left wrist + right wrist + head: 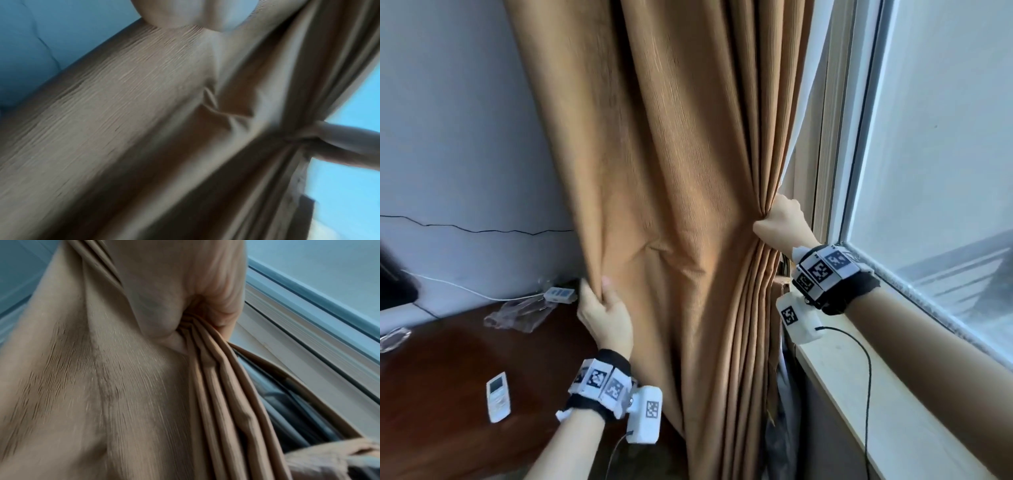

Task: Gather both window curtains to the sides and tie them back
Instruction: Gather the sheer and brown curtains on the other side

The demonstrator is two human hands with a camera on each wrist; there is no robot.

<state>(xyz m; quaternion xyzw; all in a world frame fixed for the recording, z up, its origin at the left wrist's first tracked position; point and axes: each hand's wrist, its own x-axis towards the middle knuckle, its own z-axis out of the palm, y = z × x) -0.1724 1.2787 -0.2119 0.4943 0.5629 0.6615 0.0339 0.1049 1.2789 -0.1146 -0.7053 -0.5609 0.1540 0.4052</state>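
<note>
At the far left, a dark wooden counter [431, 394] stands against the pale wall [448, 137], carrying a white remote control [499, 396], some crumpled clear plastic wrap [517, 313] and a small white adapter [560, 294] with a thin white cable [458, 287] running to it. Just to the right, the left hand [604, 317] grips the left edge of the tan curtain [671, 171], fingers and thumb curled round a fold of cloth low on the panel. The curtain hangs in broad folds between the two hands, which are well apart. At its right edge the right hand [782, 222] is clenched on a tight bunch of pleats, higher than the left hand; the right wrist view shows the pleats [216, 386] fanning downward out of the closed fist. Both wrists wear black bands with white marker blocks. Farther right are the white window frame [859, 137], the windowsill [893, 411] and the bright frosted glass [945, 120].
</note>
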